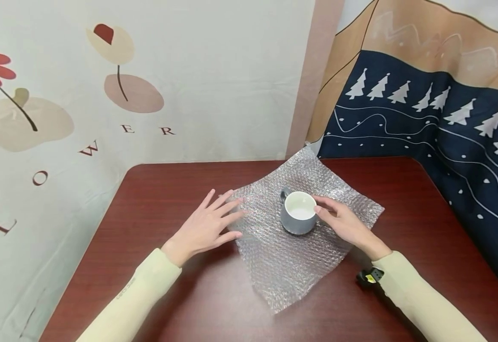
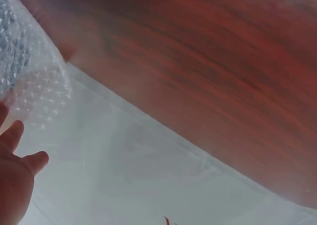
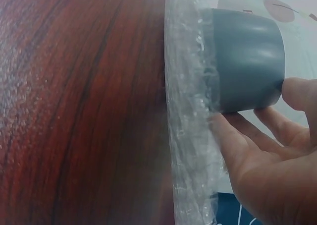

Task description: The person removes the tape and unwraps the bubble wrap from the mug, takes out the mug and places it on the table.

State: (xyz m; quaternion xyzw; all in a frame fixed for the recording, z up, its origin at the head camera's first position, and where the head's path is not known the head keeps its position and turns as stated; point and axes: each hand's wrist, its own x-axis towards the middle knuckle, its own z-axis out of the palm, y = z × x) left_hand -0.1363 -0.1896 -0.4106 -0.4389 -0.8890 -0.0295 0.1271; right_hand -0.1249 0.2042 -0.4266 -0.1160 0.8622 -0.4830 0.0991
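Note:
A grey mug (image 1: 299,221) with a white inside stands upright on a sheet of bubble wrap (image 1: 283,266), its handle toward the far left. My right hand (image 1: 344,222) holds the mug's right side, thumb at the rim and fingers along the wall. In the right wrist view, the same hand (image 3: 277,155) curves against the mug (image 3: 250,61) just above the wrap (image 3: 190,136). My left hand (image 1: 208,227) lies with spread fingers, their tips over the wrap's left corner. Part of that hand (image 2: 17,170) shows beside the wrap (image 2: 39,93) in the left wrist view.
The sheet lies diagonally on a dark red wooden table (image 1: 163,190), its far corner reaching the back edge. A pale cloth with flower prints (image 1: 223,71) hangs behind and at left. A navy cloth with white trees (image 1: 403,118) hangs at right.

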